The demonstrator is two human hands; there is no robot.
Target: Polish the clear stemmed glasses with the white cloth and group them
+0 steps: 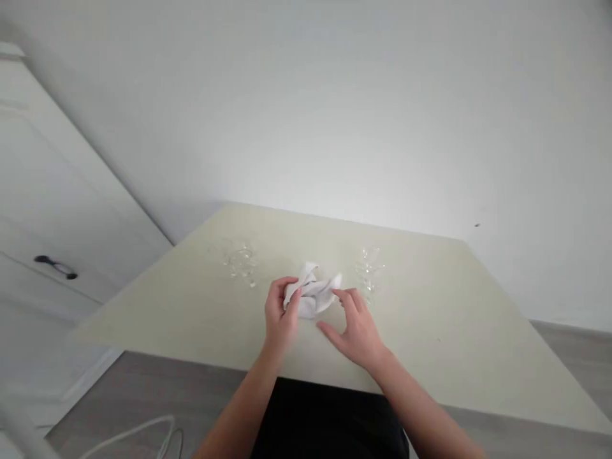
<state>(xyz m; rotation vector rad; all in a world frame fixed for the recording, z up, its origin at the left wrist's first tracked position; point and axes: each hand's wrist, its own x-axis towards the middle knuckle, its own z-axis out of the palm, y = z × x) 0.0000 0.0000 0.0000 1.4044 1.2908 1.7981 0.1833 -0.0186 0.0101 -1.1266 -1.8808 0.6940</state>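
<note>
A crumpled white cloth is held above the middle of the table's near half. My left hand grips its left side, thumb in front and fingers behind. On the right, my right hand has its thumb and fingers spread apart, the fingertips close to the cloth's right edge; whether they touch it I cannot tell. Beyond my left hand lies a cluster of small clear pieces, like glass or plastic crystals. Just past my right hand is a second group of similar clear pieces.
The pale table backs onto a white wall. To the left stands a white cabinet with a dark handle. A white cable lies on the grey floor at lower left.
</note>
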